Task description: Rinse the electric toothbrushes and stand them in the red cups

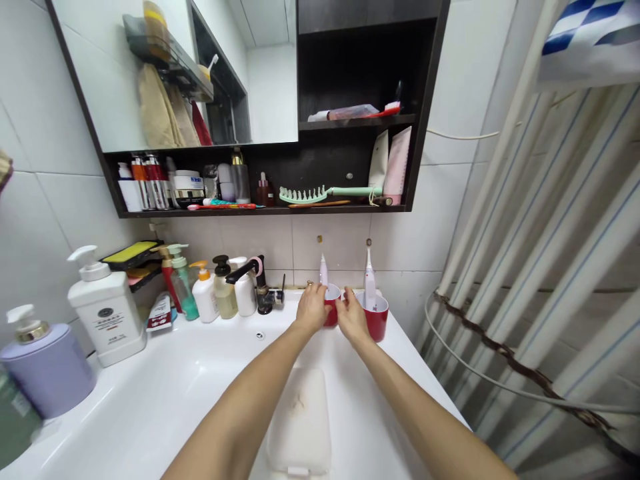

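Observation:
A small red cup (331,316) with a white inside stands at the back of the sink, between my hands. My left hand (313,307) curls against its left side, with the fingertips near the rim. From the other side, my right hand (353,316) touches the cup with bent fingers. A white electric toothbrush (323,269) rises just behind my left hand; its lower end is hidden. Right beside my right hand is a second red cup (378,327), holding another electric toothbrush (369,283) upright.
An off-white oblong case (300,420) lies in the white sink (200,393) below my forearms. Left of the black faucet (263,293) stand several pump bottles (204,293). Overhead hangs a dark cabinet (350,160) with a green hairbrush (310,195). Pipes (540,267) run along the right.

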The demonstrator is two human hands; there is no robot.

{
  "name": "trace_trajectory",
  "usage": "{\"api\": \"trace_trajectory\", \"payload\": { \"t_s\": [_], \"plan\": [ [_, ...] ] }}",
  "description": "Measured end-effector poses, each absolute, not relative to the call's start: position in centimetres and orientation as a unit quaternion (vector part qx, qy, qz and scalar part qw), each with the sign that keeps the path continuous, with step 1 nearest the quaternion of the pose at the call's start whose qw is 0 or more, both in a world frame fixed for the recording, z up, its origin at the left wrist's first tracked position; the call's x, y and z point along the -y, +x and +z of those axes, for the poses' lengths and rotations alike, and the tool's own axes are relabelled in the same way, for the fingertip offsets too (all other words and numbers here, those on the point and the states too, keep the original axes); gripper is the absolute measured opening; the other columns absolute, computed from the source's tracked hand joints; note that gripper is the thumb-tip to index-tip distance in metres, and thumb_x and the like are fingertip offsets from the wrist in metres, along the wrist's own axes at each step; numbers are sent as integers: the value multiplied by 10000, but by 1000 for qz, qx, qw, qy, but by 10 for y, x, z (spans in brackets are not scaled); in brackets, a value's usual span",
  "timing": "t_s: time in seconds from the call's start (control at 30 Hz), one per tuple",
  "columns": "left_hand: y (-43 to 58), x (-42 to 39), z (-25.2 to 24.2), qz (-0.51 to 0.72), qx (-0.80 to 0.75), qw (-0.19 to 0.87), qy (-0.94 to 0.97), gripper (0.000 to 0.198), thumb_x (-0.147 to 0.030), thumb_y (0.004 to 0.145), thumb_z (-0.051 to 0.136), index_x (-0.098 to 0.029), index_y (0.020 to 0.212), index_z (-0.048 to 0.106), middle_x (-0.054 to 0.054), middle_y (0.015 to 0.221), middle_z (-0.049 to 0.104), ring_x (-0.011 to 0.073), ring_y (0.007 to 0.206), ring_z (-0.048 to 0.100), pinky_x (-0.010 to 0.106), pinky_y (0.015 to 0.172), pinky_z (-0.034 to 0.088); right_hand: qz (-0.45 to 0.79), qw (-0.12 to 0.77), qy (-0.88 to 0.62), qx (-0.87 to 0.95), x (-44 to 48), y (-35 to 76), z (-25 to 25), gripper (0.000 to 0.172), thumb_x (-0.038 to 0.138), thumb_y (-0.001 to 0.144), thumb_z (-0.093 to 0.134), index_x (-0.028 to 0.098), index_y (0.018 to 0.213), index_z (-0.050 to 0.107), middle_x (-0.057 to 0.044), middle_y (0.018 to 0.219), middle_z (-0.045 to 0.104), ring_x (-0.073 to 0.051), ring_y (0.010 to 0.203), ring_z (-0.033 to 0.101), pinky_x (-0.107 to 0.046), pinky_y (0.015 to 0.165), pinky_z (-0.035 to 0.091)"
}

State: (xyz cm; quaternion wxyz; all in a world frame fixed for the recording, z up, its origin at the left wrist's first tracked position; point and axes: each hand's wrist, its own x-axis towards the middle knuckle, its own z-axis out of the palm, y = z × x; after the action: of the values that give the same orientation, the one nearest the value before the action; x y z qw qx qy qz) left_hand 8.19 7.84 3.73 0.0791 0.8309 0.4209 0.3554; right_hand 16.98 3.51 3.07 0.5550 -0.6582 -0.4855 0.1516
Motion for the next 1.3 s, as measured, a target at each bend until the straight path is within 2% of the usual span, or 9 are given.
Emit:
{"api": "trace_trajectory", "payload": {
  "t_s": [0.23,0.43,0.53,0.63,0.8,0.93,1.03,1.13,1.3],
  "plan": [
    [55,-16,106,578,-196,494,619,706,-105,588,459,-267,1173,100,-85,535,408,38,447,383,186,518,345,216,706,-418,529,18,149,90,623,195,628,380,286,1184,114,84,537,371,-57,433,364,-190,483,359],
    [44,29,126,557,-95,606,560,727,-179,530,565,-251,1142,178,-87,523,439,33,439,410,181,497,338,317,760,-282,493,50,126,114,604,190,603,441,308,1141,194,99,503,386,-45,418,372,-177,449,344],
    [38,32,122,543,-122,649,518,385,-392,558,524,-149,845,443,-65,450,430,26,362,366,159,391,275,380,764,-285,437,53,125,112,259,350,648,406,230,872,452,83,462,396,-45,373,373,-181,395,325],
    [32,33,121,481,-172,693,509,512,-622,586,261,-139,470,387,-42,315,351,24,271,276,159,311,149,434,732,-317,419,55,123,111,403,516,649,309,171,461,399,67,358,357,-37,281,307,-183,318,257],
    [34,33,119,422,-217,700,534,593,-678,558,96,-159,379,318,-30,250,311,27,222,225,164,298,126,377,671,-429,473,52,115,106,508,591,649,143,187,361,249,67,261,252,-41,232,245,-182,283,206],
    [40,28,101,395,-259,693,545,587,-673,565,106,-161,368,314,-33,249,301,26,218,213,165,295,113,161,589,-602,515,30,137,89,477,528,682,167,186,394,335,19,351,381,-93,361,408,-233,392,337],
    [41,23,78,378,-309,680,547,572,-662,572,148,-157,372,328,-40,249,288,24,219,214,164,295,107,87,564,-662,486,11,171,66,257,407,585,464,163,508,483,-70,679,531,-197,713,492,-325,617,364],
    [41,19,57,369,-341,680,534,529,-633,582,236,-150,408,360,-46,278,313,25,238,249,161,299,140,51,536,-707,459,1,201,42,191,251,473,584,146,627,543,-125,1044,413,-284,925,394,-406,741,297],
    [45,12,42,360,-377,648,556,370,-493,564,451,-123,573,458,-21,441,458,40,353,389,163,363,274,29,504,-722,473,10,212,20,109,171,553,511,145,643,568,-75,1157,327,-235,981,371,-350,820,275]
  ]
}}
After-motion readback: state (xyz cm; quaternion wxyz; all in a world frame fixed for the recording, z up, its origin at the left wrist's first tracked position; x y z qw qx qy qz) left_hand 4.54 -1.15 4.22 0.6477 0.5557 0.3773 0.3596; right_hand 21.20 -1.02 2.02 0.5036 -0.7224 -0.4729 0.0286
